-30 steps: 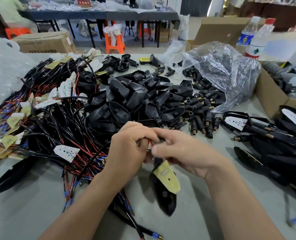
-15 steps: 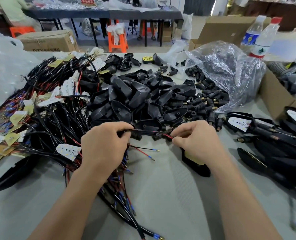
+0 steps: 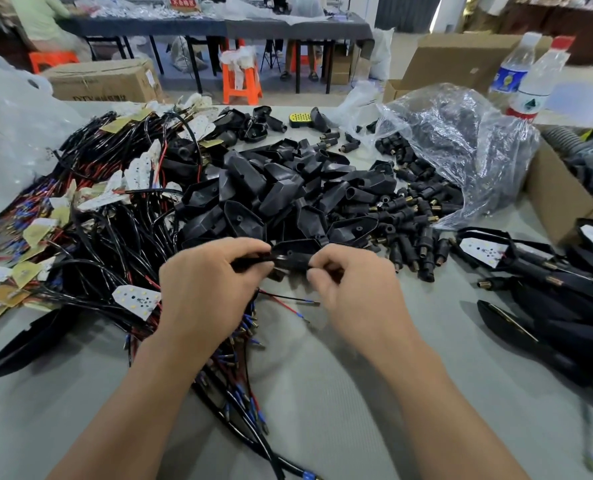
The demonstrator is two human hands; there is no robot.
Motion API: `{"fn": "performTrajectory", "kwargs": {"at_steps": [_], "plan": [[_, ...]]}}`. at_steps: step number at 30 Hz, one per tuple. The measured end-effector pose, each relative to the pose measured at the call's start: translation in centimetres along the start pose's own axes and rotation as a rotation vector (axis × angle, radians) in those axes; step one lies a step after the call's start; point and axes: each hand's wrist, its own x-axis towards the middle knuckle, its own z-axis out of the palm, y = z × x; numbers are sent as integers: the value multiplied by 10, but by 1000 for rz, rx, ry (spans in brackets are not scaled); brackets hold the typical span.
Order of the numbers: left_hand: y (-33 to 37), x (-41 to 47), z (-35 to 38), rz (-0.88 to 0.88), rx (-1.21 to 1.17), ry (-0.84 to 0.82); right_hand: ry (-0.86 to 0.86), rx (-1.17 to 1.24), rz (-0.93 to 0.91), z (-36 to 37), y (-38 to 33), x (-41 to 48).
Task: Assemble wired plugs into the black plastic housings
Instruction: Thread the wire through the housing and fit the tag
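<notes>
The left hand [image 3: 212,285] is pinching a black wire [image 3: 253,260] and feeding it toward a housing [image 3: 293,252]. The right hand [image 3: 354,289] is gripping that housing by its near end, just above the counter [image 3: 323,393] and in front of the pile [image 3: 288,195]. The threading step seems to be going on. The next move is calling for a straight, steady pull until the plug seats; how far the wire is reaching inside is hidden.

Beyond far edge of grey bench [image 3: 340,393]: long dark-topped table [image 3: 219,27], orange plastic stool [image 3: 241,83], brown cardboard box [image 3: 104,81] on pale floor [image 3: 281,97]
</notes>
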Motion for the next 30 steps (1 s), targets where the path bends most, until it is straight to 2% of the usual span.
{"fn": "performTrajectory", "kwargs": {"at_steps": [3,6,8,11,15,18,22,25,27,30], "plan": [[-4,12,-11,-188,-447,-45,47,123,102,-12,13,7],[-2,16,-18,-191,-769,-99,45,198,140,-19,17,9],[-1,15,-22,-148,-809,-225,54,214,152,-17,15,8],[0,12,-22,-91,-726,-365,105,226,184,-16,15,7],[0,15,-21,-156,-873,-189,90,234,182,-19,12,7],[-4,17,-21,-216,-931,-88,13,210,167,-20,12,7],[-6,20,-27,-230,-863,-25,-49,-27,114,-24,17,7],[-18,28,-39,-271,-846,140,-134,-120,108,-31,18,8],[-26,32,-44,-311,-882,261,-185,-117,100,-33,19,9],[-31,35,-43,-404,-998,356,-249,-65,88,-35,18,9]]}}
